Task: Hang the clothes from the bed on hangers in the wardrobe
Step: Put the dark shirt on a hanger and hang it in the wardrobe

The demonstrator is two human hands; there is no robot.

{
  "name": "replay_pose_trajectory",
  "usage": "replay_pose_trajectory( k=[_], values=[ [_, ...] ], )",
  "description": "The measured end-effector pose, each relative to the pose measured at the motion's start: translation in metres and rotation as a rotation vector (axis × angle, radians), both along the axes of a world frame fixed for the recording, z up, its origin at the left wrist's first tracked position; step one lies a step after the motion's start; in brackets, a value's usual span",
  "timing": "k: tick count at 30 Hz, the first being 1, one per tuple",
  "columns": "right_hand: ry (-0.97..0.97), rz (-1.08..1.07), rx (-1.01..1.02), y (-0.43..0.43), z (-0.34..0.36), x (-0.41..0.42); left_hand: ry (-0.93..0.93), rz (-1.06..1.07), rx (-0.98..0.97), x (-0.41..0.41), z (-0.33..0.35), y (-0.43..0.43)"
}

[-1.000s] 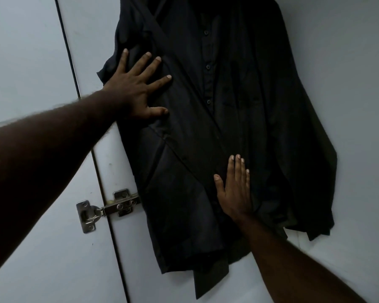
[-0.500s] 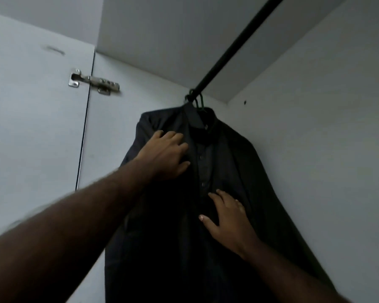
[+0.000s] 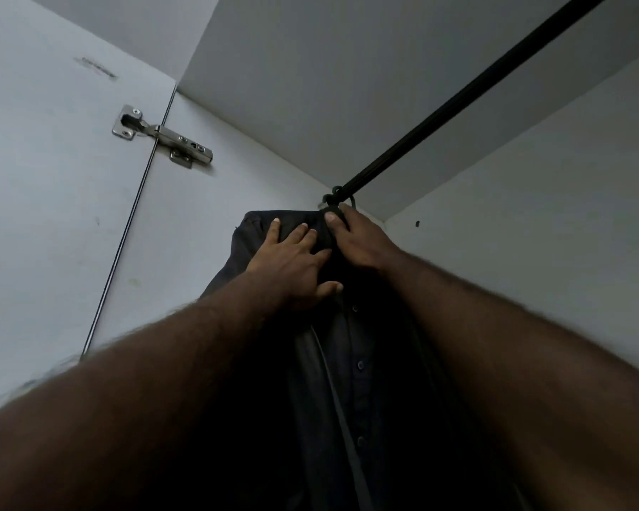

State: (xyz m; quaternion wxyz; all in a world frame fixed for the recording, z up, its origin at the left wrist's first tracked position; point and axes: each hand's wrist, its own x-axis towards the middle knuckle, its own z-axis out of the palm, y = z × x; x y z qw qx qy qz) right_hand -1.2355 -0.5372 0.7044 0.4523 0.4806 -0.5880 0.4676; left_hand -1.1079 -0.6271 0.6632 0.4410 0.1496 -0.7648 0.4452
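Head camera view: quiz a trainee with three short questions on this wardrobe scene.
1. True or false: the black shirt hangs from the rail by a hanger hook.
2. The left hand is: A flat on the shirt's shoulder; B round the rail; C touching nothing.
3. Fill in: the right hand grips the shirt at its ___.
Key: 1 true; 2 A; 3 collar.

White wardrobe walls (image 3: 532, 197) in dim light, steel hinge (image 3: 163, 136) at left, black rail (image 3: 458, 99) overhead.
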Motion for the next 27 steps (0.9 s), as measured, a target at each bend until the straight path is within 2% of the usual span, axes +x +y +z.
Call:
replay_pose_trajectory(
  k=[4, 9, 13, 15, 20, 24, 27],
  values=[
    [-0.067, 0.018, 0.055, -0.022, 0.005, 0.000, 0.007, -0.070, 0.052, -0.003, -0.010, -0.006],
    [-0.017, 0.081, 0.103, -0.025, 0.002, -0.002, 0.004, -0.083, 0.028, -0.004, -0.019, -0.013],
    [0.005, 0.059, -0.174, 0.007, -0.013, -0.016, 0.044, -0.154, -0.031, -0.016, -0.020, -0.005],
    [-0.077, -0.055, -0.223, 0.033, -0.029, -0.042, 0.012, -0.178, -0.085, -0.025, -0.021, 0.006],
    [-0.507, -0.280, -0.032, 0.090, -0.089, -0.127, -0.141, -0.205, -0.163, -0.048, -0.023, 0.029],
    [-0.691, -0.179, 0.034, 0.098, -0.128, -0.154, -0.252, -0.182, -0.123, -0.073, -0.031, 0.043],
    [-0.745, -0.037, 0.088, 0.087, -0.145, -0.159, -0.306, -0.169, -0.121, -0.093, -0.042, 0.050]
  ],
)
